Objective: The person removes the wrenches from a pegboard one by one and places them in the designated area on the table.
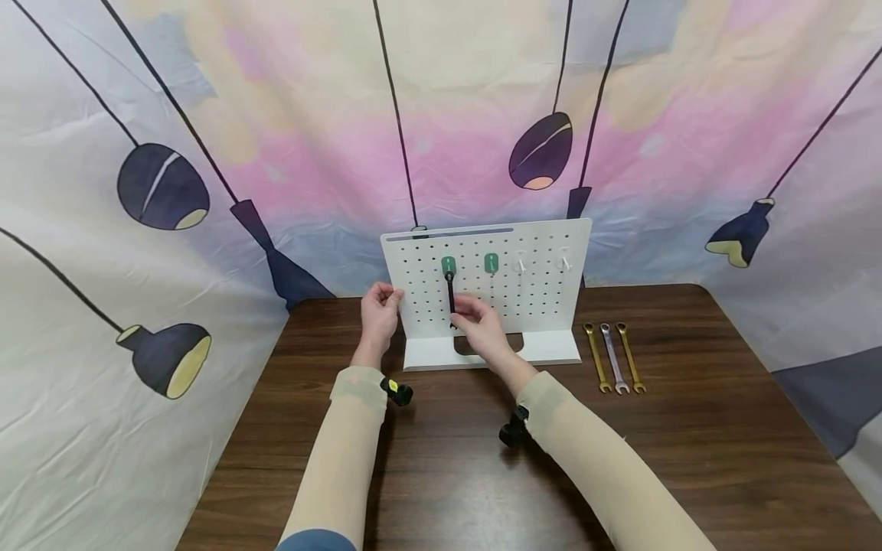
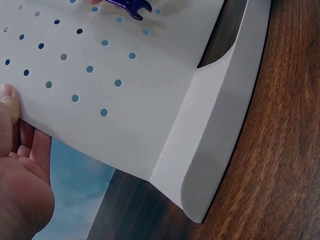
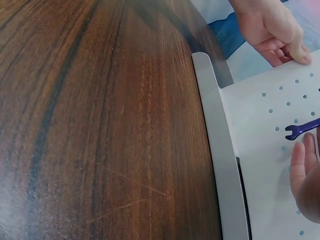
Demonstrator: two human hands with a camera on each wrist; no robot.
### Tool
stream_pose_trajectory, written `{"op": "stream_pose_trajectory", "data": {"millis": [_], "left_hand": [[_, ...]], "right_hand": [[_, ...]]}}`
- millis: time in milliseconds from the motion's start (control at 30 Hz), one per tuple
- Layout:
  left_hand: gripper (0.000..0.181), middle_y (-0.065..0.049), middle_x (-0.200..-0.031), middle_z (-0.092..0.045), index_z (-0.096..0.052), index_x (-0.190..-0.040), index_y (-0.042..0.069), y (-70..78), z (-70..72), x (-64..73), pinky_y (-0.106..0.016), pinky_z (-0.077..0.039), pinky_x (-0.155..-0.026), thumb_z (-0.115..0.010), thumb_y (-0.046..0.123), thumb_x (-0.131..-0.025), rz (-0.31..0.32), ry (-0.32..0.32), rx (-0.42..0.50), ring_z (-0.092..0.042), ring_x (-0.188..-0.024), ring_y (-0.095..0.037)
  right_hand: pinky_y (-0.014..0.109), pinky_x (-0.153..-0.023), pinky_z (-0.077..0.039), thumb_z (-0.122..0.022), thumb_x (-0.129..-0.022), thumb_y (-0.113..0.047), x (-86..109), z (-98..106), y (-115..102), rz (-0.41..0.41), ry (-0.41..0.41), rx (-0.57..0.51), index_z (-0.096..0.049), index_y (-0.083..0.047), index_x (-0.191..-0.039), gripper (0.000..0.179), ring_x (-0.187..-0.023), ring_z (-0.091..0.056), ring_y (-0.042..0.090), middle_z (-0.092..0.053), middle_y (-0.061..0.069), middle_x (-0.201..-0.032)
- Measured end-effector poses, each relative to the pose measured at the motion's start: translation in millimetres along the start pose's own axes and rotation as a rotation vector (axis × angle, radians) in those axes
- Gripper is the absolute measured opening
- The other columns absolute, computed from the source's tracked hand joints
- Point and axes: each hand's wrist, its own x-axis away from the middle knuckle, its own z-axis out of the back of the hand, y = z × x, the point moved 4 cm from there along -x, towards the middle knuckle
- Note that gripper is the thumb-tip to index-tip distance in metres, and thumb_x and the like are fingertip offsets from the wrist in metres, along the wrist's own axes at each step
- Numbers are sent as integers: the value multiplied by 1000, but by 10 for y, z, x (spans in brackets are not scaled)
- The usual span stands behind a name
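A white pegboard [image 1: 427, 287] stands upright on its own base. My left hand [image 1: 380, 314] grips its left edge, with the thumb on the front and fingers behind, as the left wrist view shows. A dark purple combination wrench [image 3: 302, 129] hangs down the board's front, its ring end at the left green hook [image 1: 449, 264] and its open end low. My right hand [image 1: 480, 327] holds the wrench between thumb and fingers; the exact contact is partly hidden. Whether the ring sits fully on the hook is too small to tell.
A second green hook [image 1: 491, 262] and two white hooks, one at the far right [image 1: 564, 262], sit on the board. Right of it on the wooden table [image 1: 455, 474] lie a gold wrench [image 1: 597, 358], a silver wrench [image 1: 615, 358] and another gold wrench [image 1: 631, 358]. A printed curtain [image 1: 310, 115] hangs behind.
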Motion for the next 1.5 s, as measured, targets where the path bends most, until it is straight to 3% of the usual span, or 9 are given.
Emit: {"op": "stream_pose_trajectory", "data": {"millis": [100, 333, 567, 833, 1033, 1500], "left_hand": [[18, -2, -78, -52, -53, -85, 5, -20, -7, -1, -19, -38, -53, -69, 6, -93, -3, -1, 5, -47, -63, -10], [24, -5, -83, -52, -53, -96, -8, -44, -1, -17, -19, -39, -54, -68, 10, -95, -3, -26, -24, -47, -66, -12], [18, -2, -81, -52, -53, -88, 4, -50, -6, -24, -20, -39, -56, -68, 11, -95, -16, -5, -26, -47, -67, -11], [18, -2, -81, -53, -53, -86, 7, -41, -2, -16, -20, -40, -57, -69, 11, -95, -10, -1, -21, -48, -68, -11], [17, -2, -80, -53, -54, -87, 2, -34, -7, -7, -19, -39, -56, -68, 7, -95, -18, 0, -10, -47, -67, -10], [20, 0, -77, -53, -52, -83, 9, -37, -13, -16, -18, -38, -55, -68, 5, -94, -20, 2, 12, -46, -64, -8]], "right_hand": [[37, -99, -47, -69, -93, -9, 6, 6, 29, 2, -6, -2, -66, -8, -124, 31, -109, -61, 21, -67, 7, -116], [34, -90, -49, -71, -94, -20, 43, 51, 77, -12, -23, 11, -68, -7, -122, 32, -103, -59, 19, -67, 4, -110], [31, -88, -50, -71, -94, -21, 106, 84, 110, -17, -33, -17, -67, -5, -121, 32, -101, -59, 20, -66, 5, -108], [46, -87, -55, -71, -93, -15, 253, 29, 13, -43, -70, -150, -63, 3, -123, 36, -93, -64, 19, -65, 10, -105], [37, -77, -58, -69, -94, -13, 373, 1, -117, -57, -75, -204, -67, -5, -117, 24, -85, -66, 19, -65, 15, -106], [31, -72, -58, -68, -94, -9, 481, 11, -295, -107, -87, -344, -64, 1, -121, 29, -76, -65, 16, -67, 7, -94]]}}
